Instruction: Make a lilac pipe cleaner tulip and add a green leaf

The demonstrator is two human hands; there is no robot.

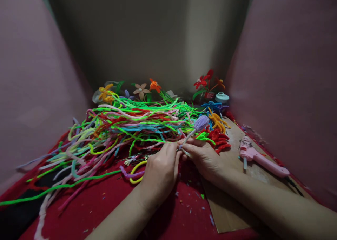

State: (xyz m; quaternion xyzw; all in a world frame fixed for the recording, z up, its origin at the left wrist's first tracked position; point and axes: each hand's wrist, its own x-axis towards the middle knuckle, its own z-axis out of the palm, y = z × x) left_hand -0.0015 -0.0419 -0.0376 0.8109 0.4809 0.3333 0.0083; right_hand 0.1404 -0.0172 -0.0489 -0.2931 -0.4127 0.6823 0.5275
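My left hand [160, 168] and my right hand [204, 157] meet at the middle of the red cloth [110, 201], fingers pinched together on the thin stem of a lilac pipe-cleaner flower bud [201, 122]. The bud points up and to the right, above my right hand. Just beyond my hands lies a big loose heap of pipe cleaners [123, 131] in green, pink, blue and red. A yellow loop and a purple piece [134, 173] lie left of my left hand.
A pink glue gun [259, 157] rests on a cardboard sheet [229, 212] at the right. Finished pipe-cleaner flowers [142, 90] and red ones [206, 81] stand at the back against the wall. Pink walls close in on both sides. Small scraps dot the cloth.
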